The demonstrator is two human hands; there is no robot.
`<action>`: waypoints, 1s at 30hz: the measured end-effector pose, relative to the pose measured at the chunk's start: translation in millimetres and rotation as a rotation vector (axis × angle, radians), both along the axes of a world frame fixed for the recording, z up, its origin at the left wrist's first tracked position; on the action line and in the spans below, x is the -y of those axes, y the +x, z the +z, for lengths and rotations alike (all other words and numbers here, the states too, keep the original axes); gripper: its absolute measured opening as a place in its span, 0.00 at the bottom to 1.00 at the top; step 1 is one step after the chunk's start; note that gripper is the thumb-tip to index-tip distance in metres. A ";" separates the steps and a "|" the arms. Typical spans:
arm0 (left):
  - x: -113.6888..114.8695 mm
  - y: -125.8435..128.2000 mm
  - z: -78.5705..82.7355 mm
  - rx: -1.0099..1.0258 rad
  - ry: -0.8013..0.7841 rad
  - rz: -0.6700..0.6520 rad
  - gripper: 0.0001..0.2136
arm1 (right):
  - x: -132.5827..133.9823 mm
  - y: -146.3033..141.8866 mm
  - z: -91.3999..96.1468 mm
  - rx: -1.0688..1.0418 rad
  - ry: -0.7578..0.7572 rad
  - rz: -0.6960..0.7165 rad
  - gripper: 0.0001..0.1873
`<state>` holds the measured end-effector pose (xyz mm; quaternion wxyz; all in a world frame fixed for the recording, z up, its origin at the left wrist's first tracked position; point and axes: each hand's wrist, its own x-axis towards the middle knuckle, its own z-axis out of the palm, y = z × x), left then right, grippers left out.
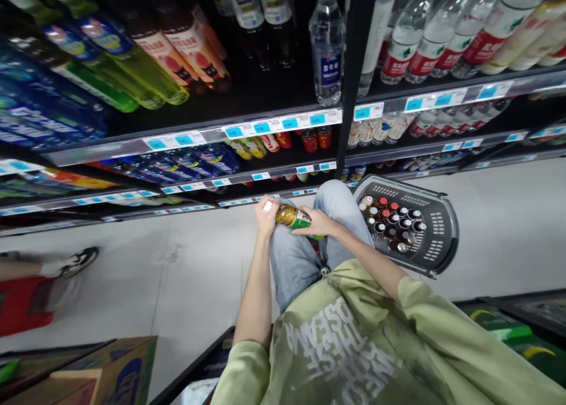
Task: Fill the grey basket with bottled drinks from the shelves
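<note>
A bottle of amber drink (288, 215) with a green label lies on its side above my knees, between both hands. My left hand (265, 216) is closed around its neck end, where a white cap shows at the fingers. Wrapped around the labelled body is my right hand (319, 222), closed on it from the other side. To the right of my legs, a dark grey basket (447, 234) stands on the floor. Several upright bottles (393, 216) with red, white and dark caps fill part of it.
Store shelves (283, 122) with price tags run across in front of me, holding bottles and cans. A clear water bottle (328, 51) stands near a shelf edge. Cardboard boxes (110, 369) are behind me at left. Another person's shoe (79, 262) and a red object (26, 305) show at far left.
</note>
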<state>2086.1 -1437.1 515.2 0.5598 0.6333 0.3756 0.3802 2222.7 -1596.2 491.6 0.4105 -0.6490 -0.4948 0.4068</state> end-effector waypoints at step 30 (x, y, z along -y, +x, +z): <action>-33.6 -65.6 -13.7 -0.449 0.267 0.168 0.20 | 203.2 148.7 -32.4 0.424 -0.085 -0.848 0.30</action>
